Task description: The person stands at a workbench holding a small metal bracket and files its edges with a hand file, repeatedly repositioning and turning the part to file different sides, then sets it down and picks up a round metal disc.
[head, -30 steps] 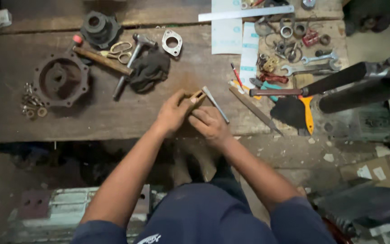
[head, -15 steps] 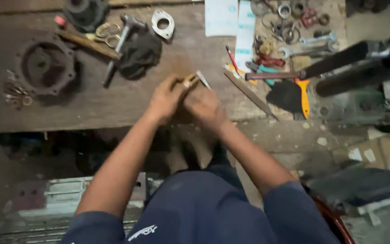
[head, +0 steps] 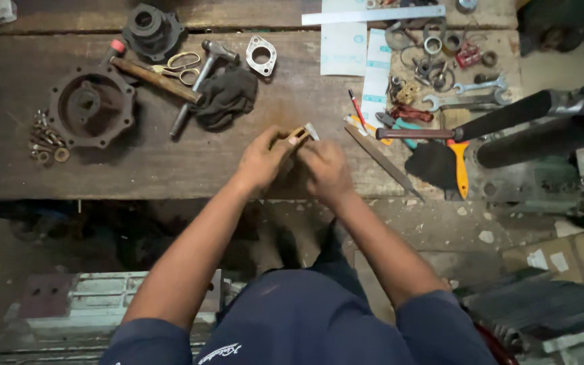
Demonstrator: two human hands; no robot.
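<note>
Worn wooden bench (head: 136, 169), tools scattered toward twelve o'clock. At centre, the left hand (head: 261, 161) pinches a small tool (head: 301, 135), fingers closed round its wooden handle; the right hand (head: 324, 169) meets it from three o'clock, fingers curled, apparently steadying it. A file (head: 381, 159) lies just beside.

The person wears a dark navy short-sleeved shirt (head: 305, 324); the sleeves end above the elbows and both forearms are bare. A small pale cursive marking sits on the shirt front near the lower edge. The left hand (head: 261, 161) and right hand (head: 326, 170) are bare, without gloves, rings or watch.
</note>
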